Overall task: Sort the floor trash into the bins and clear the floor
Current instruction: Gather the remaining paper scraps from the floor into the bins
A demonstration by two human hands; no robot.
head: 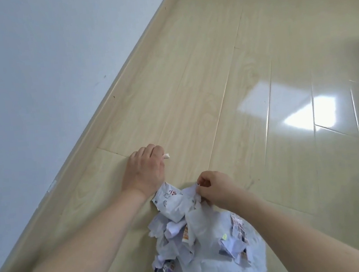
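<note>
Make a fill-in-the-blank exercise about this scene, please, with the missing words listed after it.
1. The left hand pinches a small white ____ on the floor.
2. The right hand grips the top of a thin ____ bag full of paper trash.
3. The floor meets a plain wall on the ____ side of the picture.

Missing words: scrap; plastic; left

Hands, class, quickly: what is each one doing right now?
Left hand: fingers curled, pinching a small white scrap.
Right hand: pinching the thin white bag of trash.
</note>
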